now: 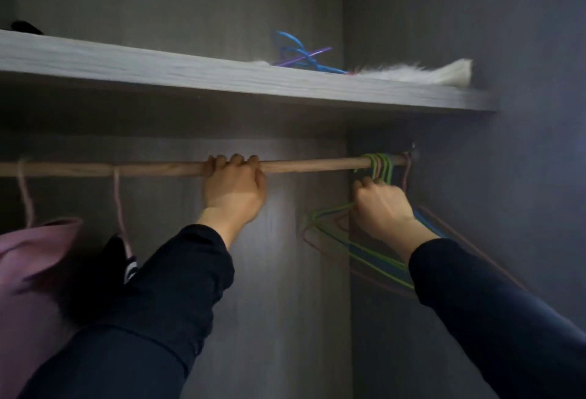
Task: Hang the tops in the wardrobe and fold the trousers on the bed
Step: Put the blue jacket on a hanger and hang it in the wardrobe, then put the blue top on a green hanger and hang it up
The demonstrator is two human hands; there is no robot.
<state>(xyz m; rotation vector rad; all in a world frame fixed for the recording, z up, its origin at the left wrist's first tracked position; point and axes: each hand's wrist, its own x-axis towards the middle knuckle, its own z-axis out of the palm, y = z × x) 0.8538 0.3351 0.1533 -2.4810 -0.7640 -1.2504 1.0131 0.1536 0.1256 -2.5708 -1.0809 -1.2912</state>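
Note:
I look up into the wardrobe at a wooden rail (317, 165). My left hand (233, 189) grips the rail near its middle, fingers curled over the top. At the rail's right end hang several empty wire hangers (382, 167), green, blue and pink. My right hand (380, 205) grips these hangers just below their hooks. On the left a pink top (35, 259) hangs on a pink hanger, and beside it a black top (123, 259) hangs on another pink hanger.
A grey shelf (190, 68) runs above the rail, carrying blue and purple hangers (298, 53) and a white furry item (412, 73). The wardrobe's right wall (507, 176) is close to the hangers. A stretch of bare rail lies between my hands.

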